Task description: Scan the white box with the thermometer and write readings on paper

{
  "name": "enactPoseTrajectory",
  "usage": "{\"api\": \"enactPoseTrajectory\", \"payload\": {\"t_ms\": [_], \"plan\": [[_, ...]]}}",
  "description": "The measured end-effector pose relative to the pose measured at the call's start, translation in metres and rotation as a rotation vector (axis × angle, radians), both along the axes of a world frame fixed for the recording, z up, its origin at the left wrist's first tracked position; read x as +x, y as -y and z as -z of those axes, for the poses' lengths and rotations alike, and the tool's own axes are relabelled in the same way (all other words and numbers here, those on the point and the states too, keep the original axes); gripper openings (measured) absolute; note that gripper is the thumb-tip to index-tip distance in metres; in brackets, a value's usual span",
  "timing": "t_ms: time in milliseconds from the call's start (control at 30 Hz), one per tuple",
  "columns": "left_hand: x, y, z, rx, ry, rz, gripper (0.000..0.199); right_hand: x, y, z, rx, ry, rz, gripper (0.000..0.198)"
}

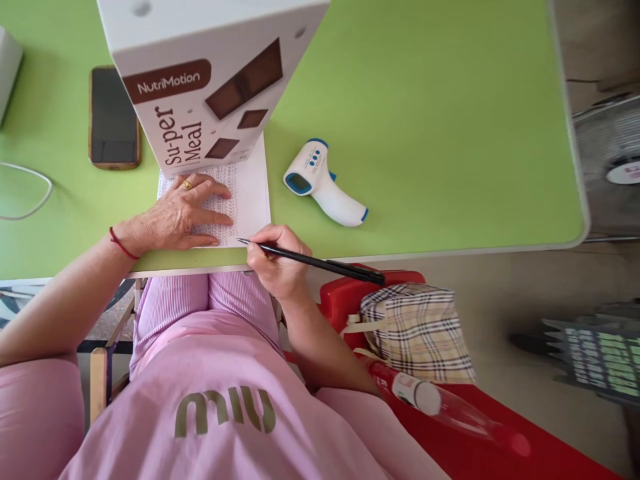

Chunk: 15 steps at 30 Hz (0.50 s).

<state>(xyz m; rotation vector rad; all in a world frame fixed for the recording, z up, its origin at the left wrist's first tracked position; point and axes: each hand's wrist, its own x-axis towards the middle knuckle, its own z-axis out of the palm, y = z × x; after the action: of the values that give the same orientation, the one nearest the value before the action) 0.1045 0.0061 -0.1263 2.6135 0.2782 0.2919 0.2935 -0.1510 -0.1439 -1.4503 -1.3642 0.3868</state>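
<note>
In my right hand (280,261) is a long black pen (320,262), its tip close to the lower right part of a sheet of paper (255,193). Dense small handwriting covers the left of the sheet, while a strip along its right side is blank. My left hand (185,210) lies flat on the paper with fingers spread, holding nothing. A white box (165,60) printed "NutriMotion Su-per Meal" stands over the sheet's far part and hides it. To the right of the paper lies a white and blue infrared thermometer (320,180).
A phone (115,117) lies left of the box on the green table (430,120), near a white cable (47,190). Right of my body, a red chair (345,293) holds a plaid bag (420,327) and a plastic bottle (450,407). A fan (610,160) stands beyond the table's right edge.
</note>
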Motion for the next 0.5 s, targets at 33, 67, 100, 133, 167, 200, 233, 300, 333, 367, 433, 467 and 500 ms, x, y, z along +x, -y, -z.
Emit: {"api": "enactPoseTrajectory", "payload": {"t_ms": [33,67,100,133,167,200,233,300,333,367,433,467,500], "plan": [[0.0002,0.0,0.0002,-0.005,0.002,0.001,0.038,-0.001,-0.0003,0.0004,-0.001,0.017,-0.014,0.006],[0.0004,0.0,0.0005,-0.012,0.004,0.0,0.037,-0.0019,-0.0005,0.0009,-0.012,0.035,-0.03,0.006],[0.0006,0.0001,0.0008,-0.021,0.005,-0.004,0.037,-0.0027,-0.0006,0.0015,-0.026,0.054,-0.041,0.007],[0.0009,0.0003,0.0009,-0.031,0.008,-0.008,0.037,-0.0033,-0.0007,0.0021,-0.041,0.074,-0.044,0.008],[0.0012,0.0005,0.001,-0.039,0.011,-0.013,0.036,-0.0038,-0.0008,0.0027,-0.05,0.093,-0.042,0.009],[0.0015,0.0009,0.0009,-0.044,0.011,-0.017,0.036,-0.0042,-0.0009,0.0032,-0.051,0.11,-0.037,0.01],[0.0017,0.0012,0.0008,-0.046,0.011,-0.019,0.036,-0.0044,-0.0009,0.0037,-0.045,0.125,-0.033,0.011],[0.002,0.0019,0.0003,-0.044,0.009,-0.019,0.036,-0.0047,-0.0007,0.0044,-0.025,0.142,-0.032,0.011],[0.002,0.0022,0.0001,-0.044,0.007,-0.018,0.036,-0.0049,-0.0006,0.0045,-0.012,0.144,-0.036,0.01],[0.002,0.0023,0.0,-0.047,0.006,-0.018,0.035,-0.005,-0.0005,0.0046,0.002,0.145,-0.039,0.009],[0.0019,0.0025,0.0,-0.058,0.011,-0.02,0.032,-0.0056,-0.0002,0.0045,0.008,0.152,-0.044,0.009],[0.0018,0.0024,0.0002,-0.061,0.016,-0.021,0.031,-0.006,0.0,0.0044,0.0,0.159,-0.043,0.01],[0.0018,0.0024,0.0003,-0.062,0.019,-0.021,0.031,-0.0063,0.0001,0.0043,-0.014,0.167,-0.041,0.01]]}}
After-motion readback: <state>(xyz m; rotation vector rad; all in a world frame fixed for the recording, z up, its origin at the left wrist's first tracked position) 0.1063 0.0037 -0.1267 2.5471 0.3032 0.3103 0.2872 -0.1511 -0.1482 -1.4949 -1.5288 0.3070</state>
